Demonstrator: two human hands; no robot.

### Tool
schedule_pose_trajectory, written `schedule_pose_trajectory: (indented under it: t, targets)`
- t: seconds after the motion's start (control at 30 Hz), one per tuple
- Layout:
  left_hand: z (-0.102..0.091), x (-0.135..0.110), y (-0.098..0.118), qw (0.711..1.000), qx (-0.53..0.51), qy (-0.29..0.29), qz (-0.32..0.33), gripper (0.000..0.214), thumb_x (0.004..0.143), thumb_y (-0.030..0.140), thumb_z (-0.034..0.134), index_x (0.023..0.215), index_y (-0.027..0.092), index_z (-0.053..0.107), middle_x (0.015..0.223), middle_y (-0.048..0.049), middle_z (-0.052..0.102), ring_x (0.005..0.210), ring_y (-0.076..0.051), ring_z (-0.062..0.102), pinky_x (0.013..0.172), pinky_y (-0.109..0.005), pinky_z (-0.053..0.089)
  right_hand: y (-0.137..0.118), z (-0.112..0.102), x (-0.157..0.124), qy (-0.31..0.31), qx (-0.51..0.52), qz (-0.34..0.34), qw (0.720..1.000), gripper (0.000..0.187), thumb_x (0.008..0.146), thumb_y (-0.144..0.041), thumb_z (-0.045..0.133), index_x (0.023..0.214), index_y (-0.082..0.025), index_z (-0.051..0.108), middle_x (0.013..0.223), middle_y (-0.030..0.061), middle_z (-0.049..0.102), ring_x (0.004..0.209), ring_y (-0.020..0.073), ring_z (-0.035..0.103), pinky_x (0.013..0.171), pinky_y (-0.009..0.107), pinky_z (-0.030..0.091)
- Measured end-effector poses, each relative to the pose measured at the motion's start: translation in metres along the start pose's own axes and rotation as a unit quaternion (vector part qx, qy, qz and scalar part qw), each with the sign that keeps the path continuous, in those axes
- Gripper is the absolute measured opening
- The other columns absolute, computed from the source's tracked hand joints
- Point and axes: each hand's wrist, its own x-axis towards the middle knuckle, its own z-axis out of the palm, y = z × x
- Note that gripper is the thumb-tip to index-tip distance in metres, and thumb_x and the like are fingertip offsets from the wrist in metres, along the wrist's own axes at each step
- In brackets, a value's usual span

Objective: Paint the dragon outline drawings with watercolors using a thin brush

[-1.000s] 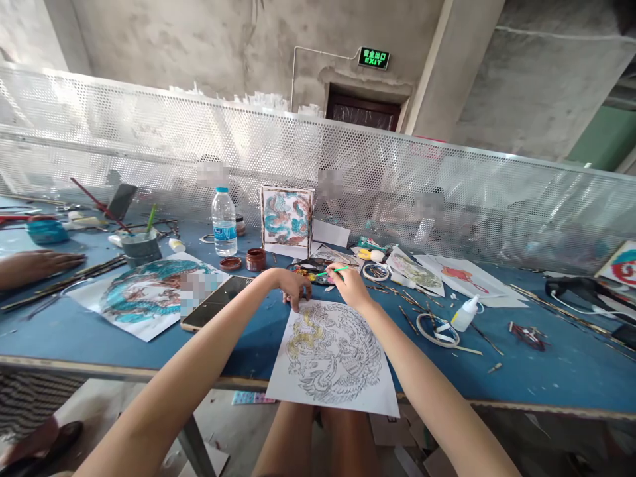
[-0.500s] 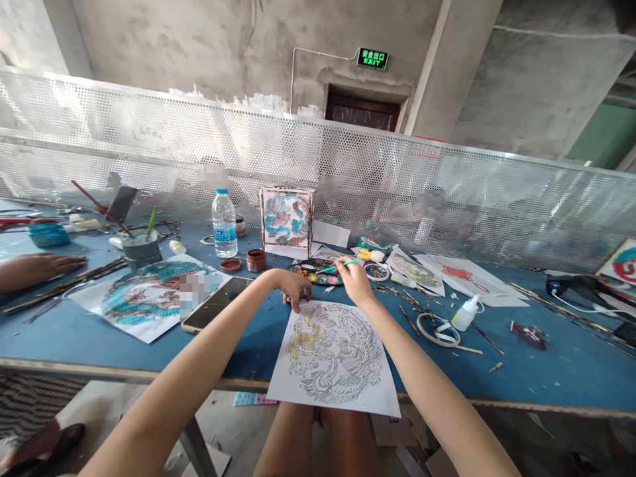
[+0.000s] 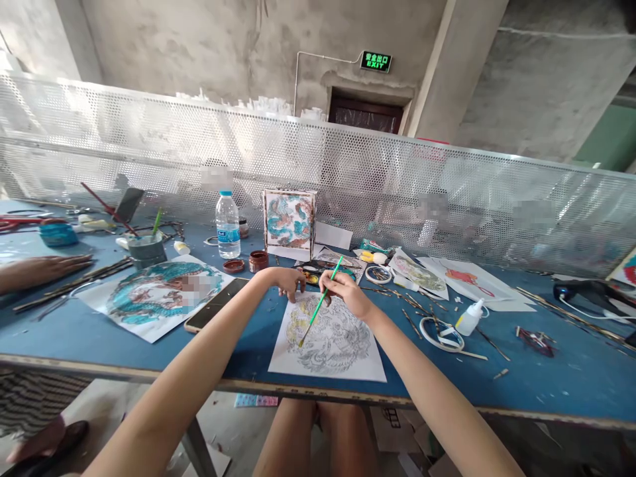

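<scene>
A white sheet with a line drawing of a dragon (image 3: 342, 344), partly coloured yellow, lies at the near edge of the blue table (image 3: 74, 331). My left hand (image 3: 289, 281) rests with curled fingers on the sheet's top edge, pressing it down. My right hand (image 3: 342, 289) pinches a thin green paintbrush (image 3: 320, 301). Its tip touches the yellow part of the drawing at the left. A paint palette (image 3: 311, 273) lies just behind my hands.
A phone (image 3: 213, 305) and a teal dragon painting (image 3: 154, 295) lie to the left, where another person's hand (image 3: 44, 268) rests. A water bottle (image 3: 228, 225), small paint jars (image 3: 257, 261), a framed painting (image 3: 289, 222), a glue bottle (image 3: 470, 317), tape rings and sticks lie about. A perforated screen stands behind.
My right hand came back from the palette and swung the brush tip down onto the drawing. The left hand stayed on the sheet's top edge. The view shifted slightly.
</scene>
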Motion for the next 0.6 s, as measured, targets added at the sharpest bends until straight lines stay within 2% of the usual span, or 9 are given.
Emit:
schedule_pose_trajectory:
  t: [0.07, 0.27, 0.43, 0.6]
  targets:
    - [-0.001, -0.001, -0.003, 1.0, 0.013, 0.017, -0.012, 0.055, 0.05, 0.035, 0.071, 0.099, 0.014, 0.055, 0.075, -0.0028, 0.057, 0.056, -0.011, 0.052, 0.049, -0.023, 0.047, 0.001, 0.001, 0.0, 0.004, -0.017, -0.014, 1.0, 0.027, 0.083, -0.04, 0.049, 0.07, -0.017, 0.053, 0.067, -0.0009, 0.046, 0.054, 0.0097, 0.047, 0.055, 0.025, 0.041]
    - [-0.002, 0.002, -0.007, 0.999, 0.01, 0.011, -0.033, 0.055, 0.052, 0.038, 0.07, 0.1, 0.012, 0.062, 0.069, -0.0045, 0.061, 0.059, -0.014, 0.055, 0.054, -0.025, 0.05, 0.002, 0.001, -0.001, 0.053, -0.068, -0.065, 0.994, 0.03, 0.086, -0.039, 0.045, 0.069, -0.016, 0.054, 0.064, -0.0009, 0.044, 0.057, 0.0103, 0.046, 0.058, 0.025, 0.038]
    - [-0.004, -0.001, -0.008, 0.999, 0.0, 0.013, -0.033, 0.06, 0.051, 0.037, 0.071, 0.105, 0.011, 0.062, 0.068, -0.0052, 0.062, 0.06, -0.015, 0.055, 0.054, -0.025, 0.05, 0.004, 0.004, -0.002, 0.041, -0.081, -0.055, 0.994, 0.03, 0.086, -0.04, 0.046, 0.071, -0.016, 0.054, 0.065, -0.0005, 0.046, 0.058, 0.0106, 0.048, 0.06, 0.025, 0.038]
    - [-0.009, -0.007, -0.012, 1.0, -0.005, 0.005, -0.01, 0.058, 0.052, 0.038, 0.07, 0.105, 0.016, 0.064, 0.077, -0.0055, 0.064, 0.063, -0.015, 0.056, 0.054, -0.022, 0.049, 0.007, 0.003, -0.002, 0.041, -0.106, -0.052, 0.992, 0.032, 0.086, -0.041, 0.044, 0.069, -0.016, 0.053, 0.063, -0.0007, 0.047, 0.056, 0.0104, 0.047, 0.059, 0.025, 0.038]
